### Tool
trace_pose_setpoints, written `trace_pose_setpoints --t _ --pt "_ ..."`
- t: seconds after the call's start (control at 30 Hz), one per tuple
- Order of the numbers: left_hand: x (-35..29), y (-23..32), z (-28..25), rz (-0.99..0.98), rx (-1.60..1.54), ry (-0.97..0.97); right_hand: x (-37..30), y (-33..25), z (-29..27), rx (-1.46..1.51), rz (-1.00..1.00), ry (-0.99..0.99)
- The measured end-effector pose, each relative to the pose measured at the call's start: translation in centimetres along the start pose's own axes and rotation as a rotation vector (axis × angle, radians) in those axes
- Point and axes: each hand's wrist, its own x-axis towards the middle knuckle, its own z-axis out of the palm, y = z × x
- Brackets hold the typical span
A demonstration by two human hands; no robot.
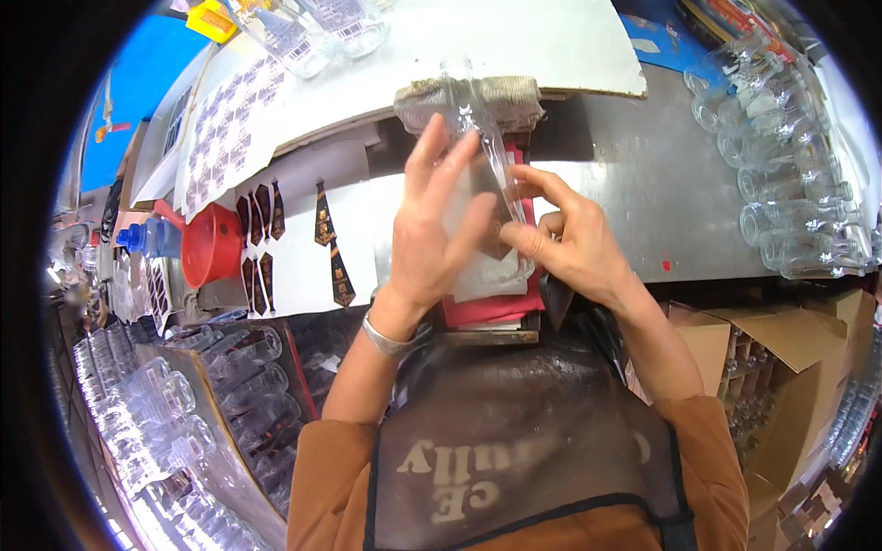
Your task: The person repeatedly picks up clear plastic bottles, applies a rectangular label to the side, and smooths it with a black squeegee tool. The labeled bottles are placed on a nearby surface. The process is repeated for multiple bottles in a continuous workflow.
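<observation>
A clear glass bottle [465, 103] lies aslant in front of me, its neck resting on a rolled, stained cloth [521, 99]. Its lower body is above white paper and a red cloth [478, 310]. On the bottle's body shows a dark label [490, 230], partly hidden by my fingers. My left hand [424, 230] is held over the bottle's left side with fingers spread, slightly smeared by motion. From the right, my right hand [581, 241] grips the bottle's side between thumb and bent fingers. Several dark tie-shaped labels [323, 216] lie on a white sheet to the left.
A red pan [211, 243] and a blue-capped bottle [152, 239] stand at the left. Glass bottles [772, 188] line the right table edge. Below are an open cardboard box [795, 335] of glassware and, lower left, crates of bottles [165, 404]. A printed sheet [234, 138] lies far left.
</observation>
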Motion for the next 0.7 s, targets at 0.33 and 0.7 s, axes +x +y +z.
trace_pose_setpoints --t 0.33,0.7 --pt "-3.2 0.3 0.1 -0.431 -0.729 -0.033 -0.6 0.8 0.1 0.142 0.065 -0.023" --pt "-3.1 0.5 0.3 -0.423 -0.766 -0.017 -0.5 0.3 0.7 0.033 0.049 0.041"
